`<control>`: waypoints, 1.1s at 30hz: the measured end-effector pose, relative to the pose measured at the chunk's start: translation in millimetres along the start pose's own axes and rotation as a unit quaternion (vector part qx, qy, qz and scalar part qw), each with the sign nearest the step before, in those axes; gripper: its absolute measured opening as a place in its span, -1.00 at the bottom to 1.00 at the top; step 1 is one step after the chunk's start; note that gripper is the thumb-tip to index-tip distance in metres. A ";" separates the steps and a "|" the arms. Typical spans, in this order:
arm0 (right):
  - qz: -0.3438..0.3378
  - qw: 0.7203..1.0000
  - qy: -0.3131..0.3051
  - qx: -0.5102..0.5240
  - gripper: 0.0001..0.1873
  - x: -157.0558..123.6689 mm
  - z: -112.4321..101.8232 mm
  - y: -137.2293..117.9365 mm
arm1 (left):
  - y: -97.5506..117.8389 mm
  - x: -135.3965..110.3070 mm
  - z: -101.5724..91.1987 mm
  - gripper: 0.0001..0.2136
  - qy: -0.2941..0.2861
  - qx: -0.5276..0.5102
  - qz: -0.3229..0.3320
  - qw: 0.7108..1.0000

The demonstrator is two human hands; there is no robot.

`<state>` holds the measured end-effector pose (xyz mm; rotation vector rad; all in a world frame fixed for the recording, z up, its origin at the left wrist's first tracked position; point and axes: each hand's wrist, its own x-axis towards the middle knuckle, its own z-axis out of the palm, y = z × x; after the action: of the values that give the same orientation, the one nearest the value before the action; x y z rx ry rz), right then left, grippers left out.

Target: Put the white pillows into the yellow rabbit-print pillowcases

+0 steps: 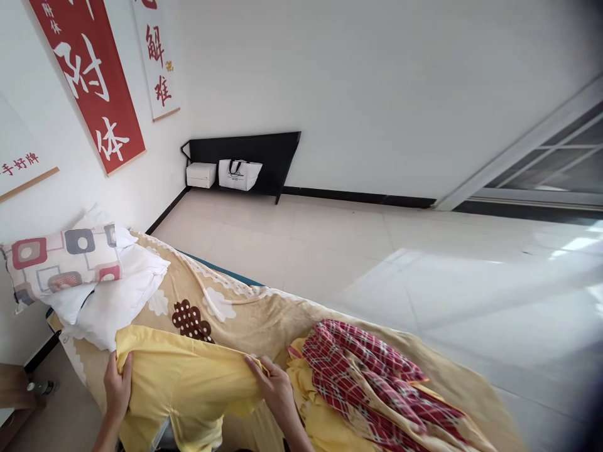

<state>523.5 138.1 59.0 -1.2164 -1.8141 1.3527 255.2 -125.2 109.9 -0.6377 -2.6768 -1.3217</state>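
Observation:
A pair of plain yellow trousers [188, 370] is stretched between my hands over the near side of the bed. A seam runs down the middle, and the cloth parts into two legs below. At the left end of the top edge, my left hand [117, 380] grips the cloth between thumb and fingers. My right hand [274, 383] pinches the other end. Just right of that hand lies a crumpled red plaid garment [362, 370] with yellow cloth [306, 392] beside and under it. The lower ends of the trousers run out of view.
The bed has a tan patterned blanket [264, 314]. White pillows [127, 282] and a patterned pillow [66, 260] lie at its left end. Beyond, a black rack [273, 157] holds a white box [201, 175] and a white bag [239, 175]. A bottle [41, 387] stands at lower left.

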 end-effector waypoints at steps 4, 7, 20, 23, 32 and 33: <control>-0.025 0.992 -0.023 -0.124 -0.57 18.1 -27.8 -6.9 | 3.3 -8.6 8.4 -0.65 -0.029 -0.050 -0.004 0.998; -0.078 0.989 -0.054 -0.116 -0.50 25.3 -6.1 -39.7 | 17.1 -15.3 24.2 -0.65 -0.065 -0.081 0.018 0.994; -0.106 0.963 -0.234 0.085 -0.63 15.9 73.1 -100.3 | 12.6 -3.4 33.7 -0.42 -0.438 -0.259 -0.075 0.858; -0.091 0.975 -0.168 0.113 -0.60 11.4 68.0 -97.9 | -10.3 -6.8 53.1 -0.50 -0.351 -0.226 -0.106 0.902; -0.125 0.984 -0.055 0.114 -0.55 17.4 56.9 -89.7 | -30.3 -18.6 63.1 -0.66 -0.154 -0.399 -0.390 0.816; -0.113 0.986 -0.049 0.114 -0.53 16.9 58.9 -88.1 | -32.3 -20.1 61.5 -0.65 -0.125 -0.425 -0.424 0.790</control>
<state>437.7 121.3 121.2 -0.8131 -1.7466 1.4609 266.8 -101.4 42.6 0.5469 -2.4726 -2.8987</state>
